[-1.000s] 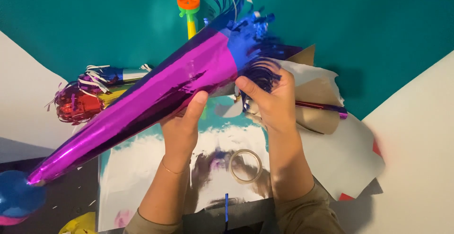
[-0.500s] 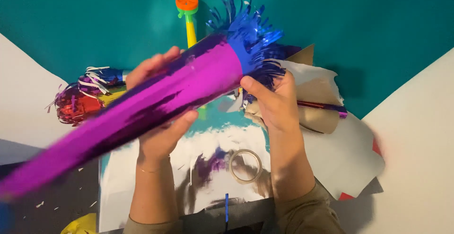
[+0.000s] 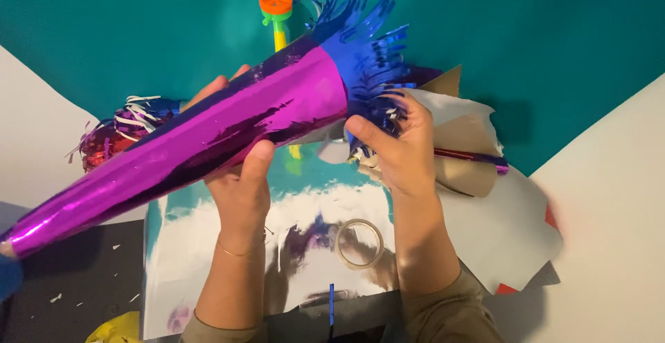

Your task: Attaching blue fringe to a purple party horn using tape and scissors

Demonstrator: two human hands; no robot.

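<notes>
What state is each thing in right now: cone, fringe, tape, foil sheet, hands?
Purple cone: rolled shut, held tilted above the table.
Blue fringe: fixed round the cone's wide end, strands splayed.
Tape roll: lying flat on the foil sheet.
Silver foil sheet: spread flat.
Left hand: gripping the cone.
Right hand: fingers in the fringe.

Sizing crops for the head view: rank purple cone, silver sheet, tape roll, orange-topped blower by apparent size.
1. Purple cone and silver sheet: too close to rank; the cone is held up nearer the camera, the sheet partly hidden by arms.
2. Tape roll.
3. Orange-topped blower, partly hidden behind the cone.
</notes>
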